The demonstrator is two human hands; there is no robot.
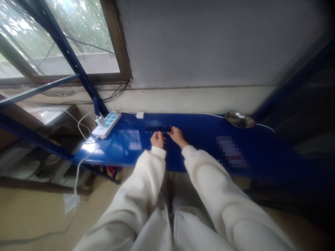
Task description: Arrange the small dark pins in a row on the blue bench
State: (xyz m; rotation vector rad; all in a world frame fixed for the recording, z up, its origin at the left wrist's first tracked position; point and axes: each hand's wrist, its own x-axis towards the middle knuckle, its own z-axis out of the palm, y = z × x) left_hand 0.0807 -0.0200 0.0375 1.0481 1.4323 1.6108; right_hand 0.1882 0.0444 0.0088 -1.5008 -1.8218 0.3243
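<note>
Several small black pieces (154,129) with pale ends stand in a short row on the blue shelf (131,157). My left hand (157,140) is just in front of the row's middle, its fingers curled together; anything inside them is too small to make out. At the right end of the row, the thumb and fingertips of my right hand (178,136) pinch around a small black piece (170,128). The exact kind of these pieces cannot be told at this size.
A white power strip (107,125) with blue sockets and plugged-in cords lies at the left. Behind the row is a white adapter (140,115). A shiny metal dish (240,119) sits at the back right, with a white cable beside it. Blue posts (78,66) frame the shelf.
</note>
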